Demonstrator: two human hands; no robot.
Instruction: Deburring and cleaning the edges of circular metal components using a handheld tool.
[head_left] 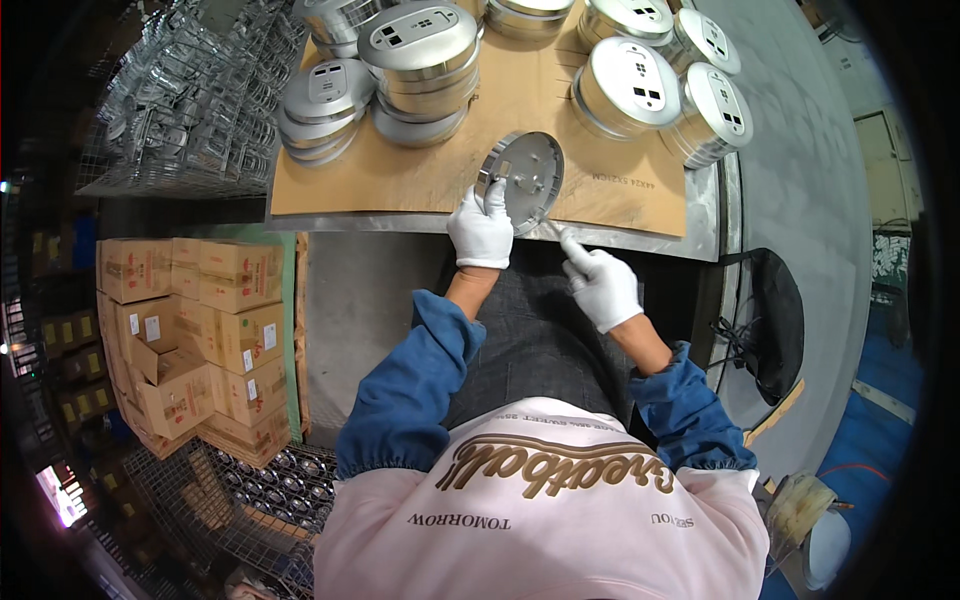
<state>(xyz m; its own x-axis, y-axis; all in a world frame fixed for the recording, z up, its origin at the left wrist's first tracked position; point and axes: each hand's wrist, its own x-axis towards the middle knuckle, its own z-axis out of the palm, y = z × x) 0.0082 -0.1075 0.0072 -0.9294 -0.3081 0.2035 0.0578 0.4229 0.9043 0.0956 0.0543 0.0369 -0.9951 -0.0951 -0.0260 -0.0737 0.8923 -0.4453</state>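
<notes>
My left hand (pixel 482 228), in a white glove, grips the near left rim of a round, shallow metal cover (pixel 532 182). The cover is tilted up near the front edge of the table, its hollow inside showing a few small raised fittings. My right hand (pixel 603 287), also gloved in white, is just right of the cover's lower rim. Its fingers are closed, pointing toward that rim. A thin sliver seems to stick out from the fingertips, too small to name. Stacked silver covers with dark square cutouts stand beyond, in a left stack (pixel 418 45) and a right stack (pixel 630 90).
A brown cardboard sheet (pixel 400 185) covers the metal-edged table (pixel 350 222). Wire baskets of shiny parts (pixel 190 100) stand at the far left. Cardboard cartons (pixel 240 335) are piled on my left, above another wire basket (pixel 270 490). A black bag-like thing (pixel 775 320) hangs at right.
</notes>
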